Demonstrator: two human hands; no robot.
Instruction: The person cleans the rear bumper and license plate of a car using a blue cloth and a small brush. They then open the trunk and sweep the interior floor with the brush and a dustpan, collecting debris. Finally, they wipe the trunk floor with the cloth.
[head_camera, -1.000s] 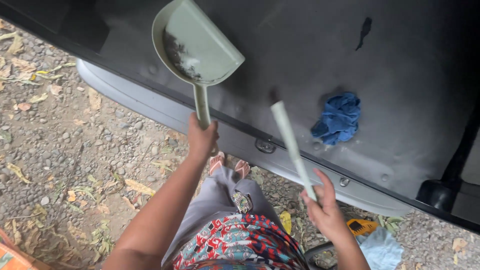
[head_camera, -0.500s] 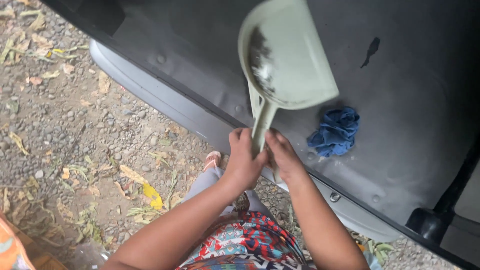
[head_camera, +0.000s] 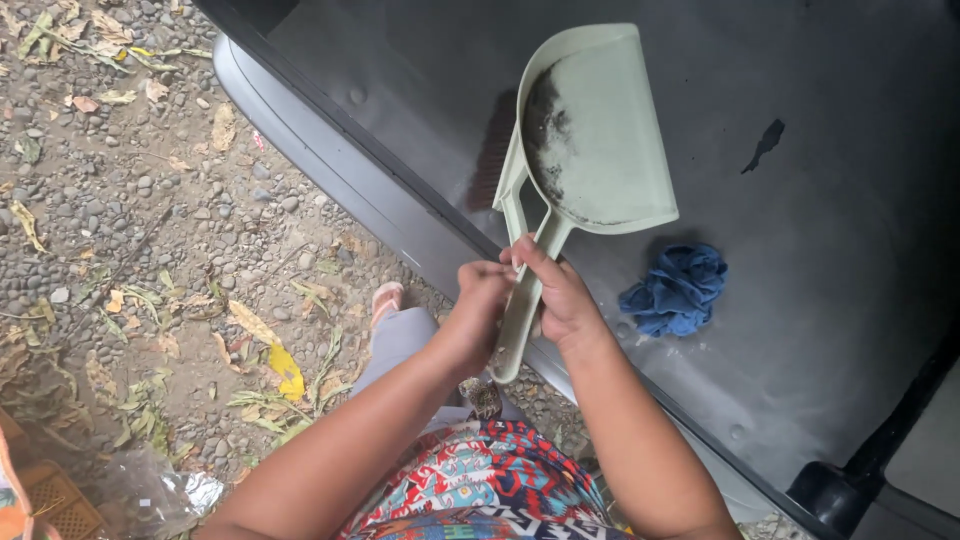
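An outdoor spot beside a parked vehicle, shown by the open rear cargo bay with its dark grey moulded floor liner (head_camera: 850, 330), the silver-grey painted bumper (head_camera: 330, 170), and the pebbly dirt ground strewn with dry leaves (head_camera: 130, 220).

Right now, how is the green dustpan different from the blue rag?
The dustpan is pale green, stiff and smooth, while the rag is dark blue, soft and crumpled. The dustpan is held up by its handle in the left hand and right hand; the rag lies untouched on the black boot floor. The dustpan looks bigger and has dark dirt inside. Both are over the boot floor.
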